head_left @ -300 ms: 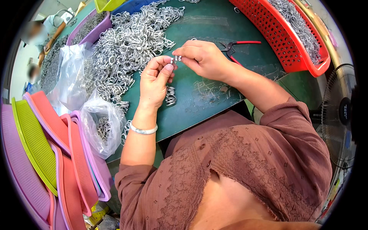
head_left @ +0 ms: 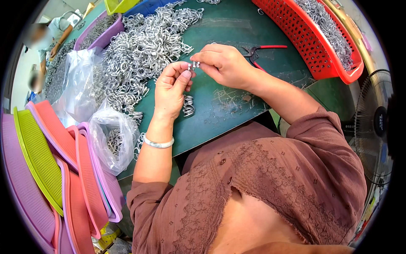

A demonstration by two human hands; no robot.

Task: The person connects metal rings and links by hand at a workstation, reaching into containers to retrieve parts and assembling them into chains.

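Both hands meet over the green table point(head_left: 211, 120), thumbs and fingers pinched around small silvery metal pieces point(head_left: 194, 65). My left hand point(head_left: 172, 86) is closed on one side of them, and my right hand point(head_left: 222, 63) grips the other side. The fingers cover most of the pieces, so their full shape cannot be made out. Just beneath my left hand lie a few metal rings point(head_left: 188, 106). Beyond it spreads a large heap of silvery metal rings point(head_left: 141, 46). Red-handled pliers point(head_left: 272, 47) rest on the table past my right hand.
A red perforated basket point(head_left: 304, 42) full of metal parts stands at far right, near a fan point(head_left: 380, 122). Clear plastic bags point(head_left: 112, 137) and stacked colored baskets point(head_left: 38, 165) occupy the left. Behind them are a purple bin point(head_left: 101, 38) and a person point(head_left: 57, 31).
My hands hold nearly the same pose and place, still pinching the metal pieces. At far left, a person in the background has shifted slightly.
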